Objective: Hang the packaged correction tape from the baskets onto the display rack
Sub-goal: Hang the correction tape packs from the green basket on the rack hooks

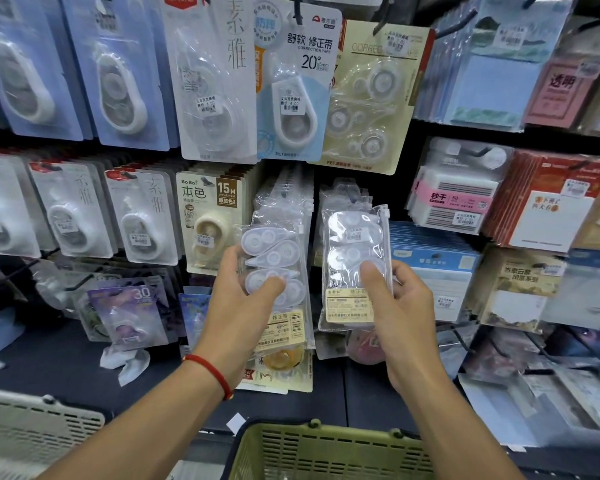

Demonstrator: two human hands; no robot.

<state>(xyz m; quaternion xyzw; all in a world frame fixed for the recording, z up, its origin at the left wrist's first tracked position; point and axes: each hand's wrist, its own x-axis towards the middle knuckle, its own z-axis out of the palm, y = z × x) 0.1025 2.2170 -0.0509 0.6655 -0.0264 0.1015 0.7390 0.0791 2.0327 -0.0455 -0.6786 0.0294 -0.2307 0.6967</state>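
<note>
Two clear correction-tape packs (274, 271) (355, 265) — upright, before the display rack (409, 128).

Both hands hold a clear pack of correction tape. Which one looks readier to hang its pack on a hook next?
Probably the right hand. Its pack is raised just below the matching clear packs on their hook. The left hand holds its pack lower, further beneath its row.

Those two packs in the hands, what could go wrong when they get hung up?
1. Each hand, left and right, grips its pack by the lower part, so the slippery clear left pack or right pack might slide out and drop toward the green basket.
2. The hooks above already look full, so pushing another on may knock hanging packs loose.
</note>
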